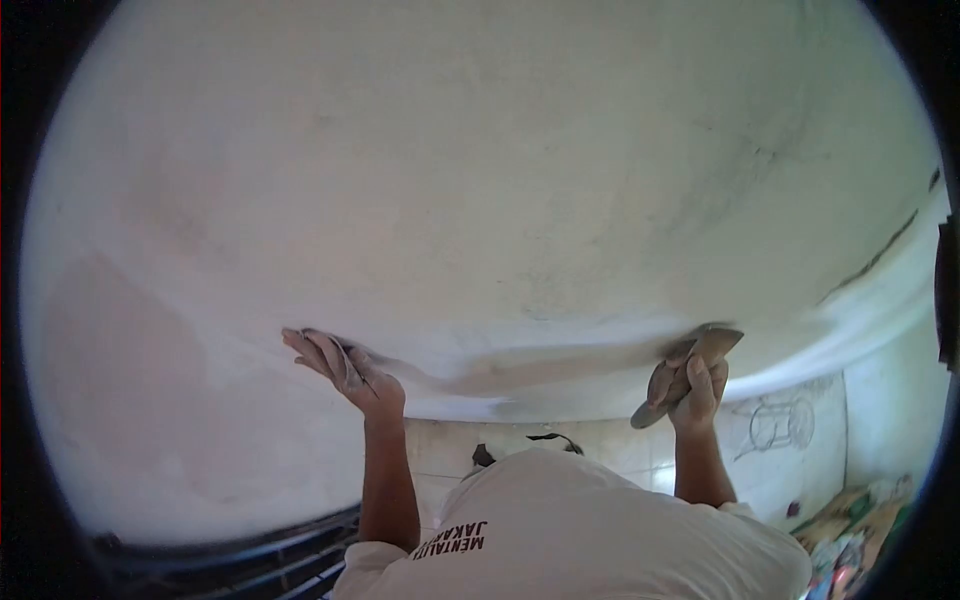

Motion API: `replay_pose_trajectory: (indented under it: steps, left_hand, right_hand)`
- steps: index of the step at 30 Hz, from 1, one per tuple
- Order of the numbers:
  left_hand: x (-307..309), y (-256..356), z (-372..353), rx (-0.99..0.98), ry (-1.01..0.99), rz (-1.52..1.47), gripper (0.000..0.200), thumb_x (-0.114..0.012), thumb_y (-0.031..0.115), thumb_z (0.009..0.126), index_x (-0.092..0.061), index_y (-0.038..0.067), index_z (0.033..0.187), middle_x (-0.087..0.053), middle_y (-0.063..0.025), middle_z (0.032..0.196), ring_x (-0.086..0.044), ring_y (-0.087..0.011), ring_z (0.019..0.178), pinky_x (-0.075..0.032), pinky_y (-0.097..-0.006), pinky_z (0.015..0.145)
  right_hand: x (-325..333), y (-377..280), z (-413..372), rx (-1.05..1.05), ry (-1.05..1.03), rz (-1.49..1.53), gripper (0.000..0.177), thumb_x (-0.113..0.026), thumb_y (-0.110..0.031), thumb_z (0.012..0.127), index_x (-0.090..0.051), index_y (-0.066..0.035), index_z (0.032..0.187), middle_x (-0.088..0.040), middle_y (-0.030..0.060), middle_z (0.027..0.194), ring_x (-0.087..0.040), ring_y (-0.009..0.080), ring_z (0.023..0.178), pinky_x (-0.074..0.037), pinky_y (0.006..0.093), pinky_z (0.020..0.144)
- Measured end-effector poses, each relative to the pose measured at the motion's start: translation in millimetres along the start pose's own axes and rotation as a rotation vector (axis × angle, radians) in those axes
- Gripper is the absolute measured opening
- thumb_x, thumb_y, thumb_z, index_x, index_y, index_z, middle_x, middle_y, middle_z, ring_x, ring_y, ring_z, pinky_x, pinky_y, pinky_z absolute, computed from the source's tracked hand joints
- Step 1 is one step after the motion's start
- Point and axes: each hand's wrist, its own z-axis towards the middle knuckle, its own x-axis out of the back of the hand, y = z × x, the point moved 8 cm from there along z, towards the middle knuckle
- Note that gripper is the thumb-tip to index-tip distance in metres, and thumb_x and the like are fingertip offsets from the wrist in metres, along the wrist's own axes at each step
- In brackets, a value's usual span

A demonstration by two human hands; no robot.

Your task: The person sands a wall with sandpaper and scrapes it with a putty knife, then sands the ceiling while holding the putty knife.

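My left hand (345, 368) lies against the white wall (500, 190) with its dusty fingers stretched to the left. A thin, folded grey sheet, apparently sandpaper (352, 352), is held between the fingers and the wall; the palm hides much of it. On the right, my right hand (697, 388) is closed around a putty knife (722, 343). Its flat, dust-covered blade points up and right near the wall, and its rounded end sticks out below the fingers. Both hands are coated in pale dust.
Dark patches and a crack (880, 258) mark the wall. Dark horizontal bars (270, 560) run along the lower left. A drawing (780, 427) shows on the pale surface at right. Bags and cluttered items (850, 550) lie in the lower right corner.
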Motion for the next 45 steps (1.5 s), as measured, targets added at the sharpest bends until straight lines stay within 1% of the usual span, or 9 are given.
replay_pose_trajectory:
  steps: [5, 11, 12, 15, 21, 27, 35, 38, 45]
  left_hand:
    - [-3.6, 70.3, 22.3, 0.265, 0.123, -0.007, 0.055, -0.033, 0.017, 0.101, -0.023, -0.002, 0.151, -0.008, -0.0231, 0.16, 0.001, -0.0404, 0.149, 0.009, -0.0583, 0.113]
    - [-8.1, 117.3, 0.2, 0.275, 0.111, -0.024, 0.058, -0.039, 0.006, 0.095, -0.028, 0.003, 0.151, -0.01, -0.0232, 0.16, -0.002, -0.0437, 0.148, 0.006, -0.0595, 0.114]
    - [-11.0, 125.4, -9.5, 0.225, 0.12, -0.05, 0.059, -0.041, 0.003, 0.092, -0.03, 0.003, 0.151, -0.01, -0.0247, 0.16, -0.002, -0.0457, 0.147, 0.006, -0.0603, 0.113]
    - [-23.4, 152.3, -33.5, 0.174, 0.087, -0.055, 0.057, -0.039, 0.008, 0.097, -0.026, 0.002, 0.152, -0.01, -0.022, 0.161, -0.001, -0.0416, 0.148, 0.006, -0.0564, 0.115]
    - [-42.8, 177.2, -66.3, 0.229, 0.05, -0.07, 0.06, -0.045, -0.001, 0.09, -0.035, 0.005, 0.149, -0.009, -0.0281, 0.158, -0.004, -0.0503, 0.146, 0.001, -0.0635, 0.113]
    - [-59.7, 197.9, -80.4, 0.22, 0.045, 0.011, 0.061, -0.048, -0.004, 0.088, -0.038, 0.005, 0.147, -0.009, -0.0273, 0.159, -0.004, -0.0495, 0.146, -0.001, -0.0631, 0.113]
    - [-31.2, 208.5, 1.3, 0.147, 0.151, 0.037, 0.054, -0.046, 0.0, 0.092, -0.043, 0.008, 0.145, -0.009, -0.0242, 0.16, -0.003, -0.0477, 0.146, -0.003, -0.061, 0.115]
    - [-36.6, 202.0, -18.7, 0.177, 0.098, 0.062, 0.054, -0.045, 0.001, 0.092, -0.042, 0.009, 0.146, -0.008, -0.0232, 0.16, -0.002, -0.0477, 0.146, -0.002, -0.0607, 0.115]
    - [-56.8, 193.6, -81.4, 0.211, -0.035, -0.076, 0.057, -0.044, -0.002, 0.091, -0.039, 0.008, 0.147, -0.004, -0.0233, 0.161, 0.001, -0.0472, 0.147, 0.0, -0.0593, 0.115]
  right_hand:
    - [65.5, -66.8, 24.5, -0.005, -0.149, -0.148, 0.023, -0.049, -0.02, 0.097, -0.052, 0.002, 0.09, -0.051, 0.01, 0.054, -0.048, 0.0209, 0.035, -0.041, 0.0321, 0.034]
    - [167.0, -103.8, 20.2, 0.055, -0.047, -0.224, 0.025, -0.05, -0.024, 0.098, -0.054, 0.0, 0.091, -0.05, 0.0096, 0.053, -0.045, 0.0193, 0.034, -0.04, 0.0313, 0.034]
    - [189.0, -101.2, 16.5, 0.051, 0.094, -0.25, 0.025, -0.049, -0.024, 0.099, -0.052, 0.0, 0.093, -0.05, 0.0094, 0.052, -0.045, 0.0187, 0.034, -0.039, 0.0305, 0.033]
    - [172.1, -116.6, 26.9, 0.042, -0.142, -0.129, 0.027, -0.051, -0.025, 0.098, -0.05, 0.0, 0.09, -0.047, 0.0079, 0.05, -0.044, 0.0177, 0.032, -0.039, 0.0284, 0.03]
    - [165.3, -109.8, 33.8, 0.008, -0.349, -0.128, 0.03, -0.056, -0.028, 0.097, -0.049, 0.001, 0.091, -0.046, 0.0067, 0.048, -0.045, 0.0176, 0.031, -0.041, 0.0309, 0.03]
    - [171.6, -115.9, 39.8, -0.029, -0.37, -0.088, 0.028, -0.057, -0.024, 0.096, -0.047, 0.001, 0.092, -0.051, 0.0083, 0.06, -0.047, 0.0179, 0.032, -0.043, 0.0324, 0.03]
    - [186.6, -105.1, 43.7, 0.03, -0.478, 0.018, 0.025, -0.058, -0.022, 0.096, -0.046, 0.0, 0.091, -0.052, 0.008, 0.061, -0.049, 0.0181, 0.034, -0.045, 0.0328, 0.031]
    - [187.3, -106.4, 43.6, 0.049, -0.396, 0.017, 0.026, -0.058, -0.023, 0.096, -0.047, 0.0, 0.089, -0.051, 0.008, 0.061, -0.049, 0.0183, 0.034, -0.045, 0.0329, 0.031]
    - [198.4, -97.1, 40.7, 0.012, -0.445, 0.012, 0.028, -0.059, -0.024, 0.095, -0.048, 0.001, 0.09, -0.052, 0.0084, 0.062, -0.049, 0.0189, 0.035, -0.045, 0.0331, 0.032]
